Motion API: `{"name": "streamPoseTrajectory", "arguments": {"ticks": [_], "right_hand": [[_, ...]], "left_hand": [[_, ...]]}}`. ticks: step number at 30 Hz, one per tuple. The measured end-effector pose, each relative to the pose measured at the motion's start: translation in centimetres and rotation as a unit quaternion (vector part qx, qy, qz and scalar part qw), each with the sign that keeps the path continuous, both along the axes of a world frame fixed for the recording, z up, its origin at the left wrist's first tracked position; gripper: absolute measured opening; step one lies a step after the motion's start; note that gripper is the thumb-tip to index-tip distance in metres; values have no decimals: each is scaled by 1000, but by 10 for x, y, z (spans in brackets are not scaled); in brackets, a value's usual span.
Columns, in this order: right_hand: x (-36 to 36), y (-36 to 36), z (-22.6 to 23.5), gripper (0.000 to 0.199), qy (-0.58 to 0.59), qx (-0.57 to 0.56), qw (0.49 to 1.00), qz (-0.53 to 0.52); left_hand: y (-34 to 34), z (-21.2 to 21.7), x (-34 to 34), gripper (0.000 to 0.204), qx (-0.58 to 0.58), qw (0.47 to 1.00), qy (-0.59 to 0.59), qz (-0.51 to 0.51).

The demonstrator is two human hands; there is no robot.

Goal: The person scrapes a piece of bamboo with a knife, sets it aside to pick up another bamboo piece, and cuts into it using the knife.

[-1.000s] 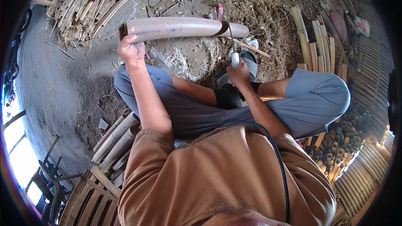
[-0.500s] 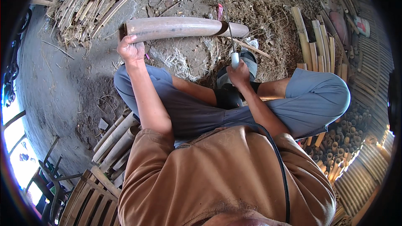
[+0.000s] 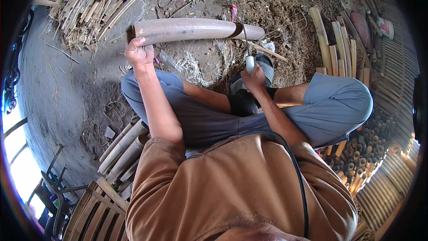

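Observation:
My left hand (image 3: 139, 52) is closed round the near side of a thick brown bamboo tube (image 3: 187, 29), at its hollow left end. The tube lies crosswise in front of me, above the dirt floor. Towards its right end a dark curved gap (image 3: 239, 31) opens in the wall. My right hand (image 3: 254, 79) is closed on the white handle of a long, thin-bladed tool (image 3: 250, 64). Its blade points away from me across the bamboo by the gap. Seen edge-on, it could be a knife or a saw; I cannot tell which.
Split bamboo strips (image 3: 107, 0) are heaped at the far left. Bamboo pieces (image 3: 332, 47) stand at the right, with a stack of cut tubes (image 3: 365, 151) below them. More tubes (image 3: 125, 149) lie near my left side, beside a slatted bamboo seat (image 3: 96, 216). Pale shavings (image 3: 191, 67) litter the floor.

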State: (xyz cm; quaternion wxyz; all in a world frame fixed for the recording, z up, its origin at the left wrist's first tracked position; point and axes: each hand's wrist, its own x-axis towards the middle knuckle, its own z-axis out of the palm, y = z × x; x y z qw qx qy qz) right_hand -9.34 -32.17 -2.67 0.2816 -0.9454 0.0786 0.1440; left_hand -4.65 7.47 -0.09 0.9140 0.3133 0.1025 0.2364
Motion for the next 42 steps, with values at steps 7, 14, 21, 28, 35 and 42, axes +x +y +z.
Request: {"name": "streamPoseTrajectory", "arguments": {"ticks": [7, 14, 21, 28, 35, 42], "right_hand": [[-1, 0, -1, 40, -12, -5, 1000, 3], [-4, 4, 6, 49, 6, 18, 1000, -1], [0, 8, 9, 48, -53, 18, 995, 77], [-2, 1, 9, 39, 45, 48, 993, -99], [-1, 11, 13, 43, -51, 40, 994, 91], [4, -10, -8, 34, 63, 124, 984, -108]], "left_hand": [[2, -2, 0, 56, 0, 1000, -4, -4], [0, 1, 0, 57, 10, 1000, 3, 6], [2, -1, -3, 59, 2, 1000, 17, 10], [2, -1, -4, 60, 2, 1000, 23, 2], [3, -3, -4, 61, -5, 1000, 2, 1], [-6, 0, -5, 78, -2, 995, -62, -83]]}}
